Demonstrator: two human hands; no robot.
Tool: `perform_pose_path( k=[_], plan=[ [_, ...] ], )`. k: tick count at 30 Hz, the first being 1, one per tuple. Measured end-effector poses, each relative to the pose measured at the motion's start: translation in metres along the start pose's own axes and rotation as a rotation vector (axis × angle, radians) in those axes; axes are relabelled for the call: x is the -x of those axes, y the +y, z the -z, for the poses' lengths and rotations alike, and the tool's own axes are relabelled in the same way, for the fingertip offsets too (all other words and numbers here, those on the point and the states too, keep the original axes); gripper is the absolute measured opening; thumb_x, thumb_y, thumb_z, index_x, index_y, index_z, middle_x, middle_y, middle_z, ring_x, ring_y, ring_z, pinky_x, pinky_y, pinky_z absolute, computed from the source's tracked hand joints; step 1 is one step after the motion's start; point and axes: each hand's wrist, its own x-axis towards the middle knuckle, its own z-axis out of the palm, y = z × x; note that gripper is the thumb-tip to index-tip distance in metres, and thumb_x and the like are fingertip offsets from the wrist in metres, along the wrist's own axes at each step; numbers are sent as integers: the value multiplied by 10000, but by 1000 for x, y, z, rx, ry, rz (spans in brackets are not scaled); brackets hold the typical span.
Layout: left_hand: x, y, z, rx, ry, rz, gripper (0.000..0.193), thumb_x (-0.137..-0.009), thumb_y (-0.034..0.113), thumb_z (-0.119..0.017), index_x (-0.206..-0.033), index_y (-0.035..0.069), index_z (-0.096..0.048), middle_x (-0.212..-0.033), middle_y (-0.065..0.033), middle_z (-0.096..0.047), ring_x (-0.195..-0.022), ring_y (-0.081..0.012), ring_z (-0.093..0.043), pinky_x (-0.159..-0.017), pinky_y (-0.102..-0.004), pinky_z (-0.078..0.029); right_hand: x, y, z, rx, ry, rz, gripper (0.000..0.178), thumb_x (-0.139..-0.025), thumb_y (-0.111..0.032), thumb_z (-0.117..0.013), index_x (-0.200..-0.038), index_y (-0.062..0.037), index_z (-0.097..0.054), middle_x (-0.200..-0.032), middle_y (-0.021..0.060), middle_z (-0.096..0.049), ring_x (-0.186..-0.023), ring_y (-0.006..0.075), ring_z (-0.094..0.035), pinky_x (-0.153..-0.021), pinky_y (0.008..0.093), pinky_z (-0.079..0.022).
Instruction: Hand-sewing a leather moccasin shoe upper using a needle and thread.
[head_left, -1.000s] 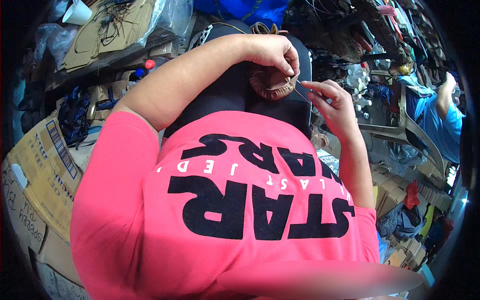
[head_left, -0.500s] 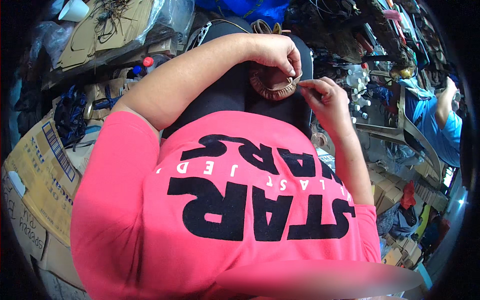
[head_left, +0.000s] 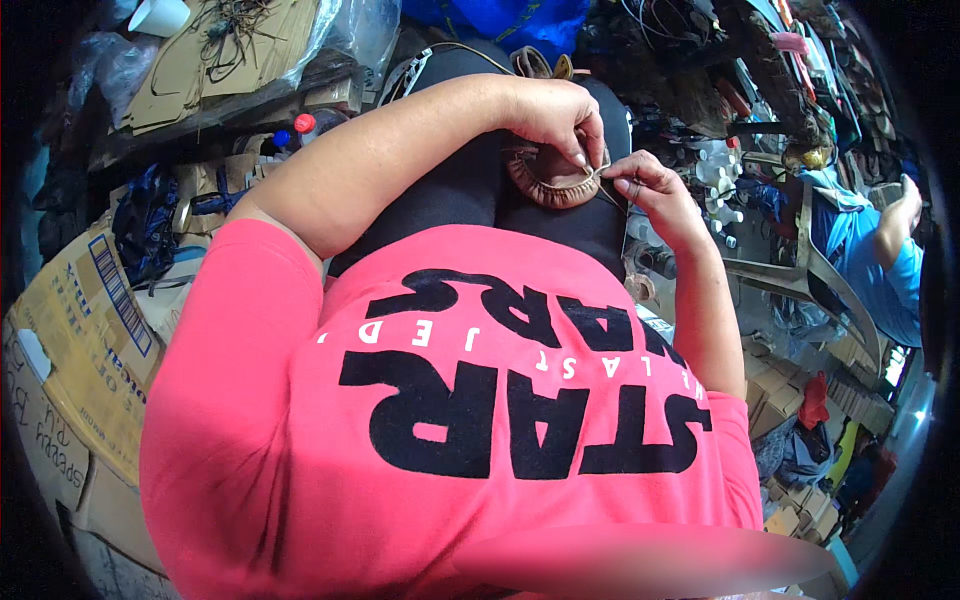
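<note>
A: Left hand (head_left: 560, 115) arches in from above, thumb and fingers pinched on the edge of the brown leather piece (head_left: 550, 172)!
B: And where's that piece sitting?
A: Right over the dark trousers (head_left: 440, 190), on the lap, its gathered, pleated rim curving toward the pink shirt (head_left: 520, 250).
B: Now the right hand (head_left: 660, 195)!
A: Close in at the leather's right end, thumb and forefinger narrow. Whether they're gripping anything, I can't tell; it's too small.
B: Beyond the knees, a bright blue bag (head_left: 520, 20)!
</note>
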Motion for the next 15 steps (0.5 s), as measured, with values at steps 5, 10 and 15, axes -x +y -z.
perform_pose_path(
  k=[5,10,15],
  plan=[
    [-2,-1,1,-14,-1,-10,220,-712,120,-728,-932,131,-732,-849,-63,-626,-851,-201,-584,-771,-316,-466,-7,9,8,-29,-94,13,146,-852,-22,-594,-982,-28,-659,-949,11,-568,-952,104,-522,-867,239,-386],
    [-2,1,0,-75,16,70,218,-679,119,-744,-897,124,-733,-842,-65,-636,-832,-200,-595,-755,-319,-473,-8,7,-4,-31,3,67,140,-824,-31,-645,-957,-40,-686,-900,15,-591,-878,108,-545,-810,236,-421],
    [18,7,-17,-326,462,-131,210,-695,158,-723,-890,92,-683,-813,-95,-608,-807,-289,-610,-752,-355,-482,9,-17,-25,310,234,227,159,-775,-51,-701,-933,-64,-697,-761,12,-558,-740,99,-529,-693,233,-427]
  ],
)
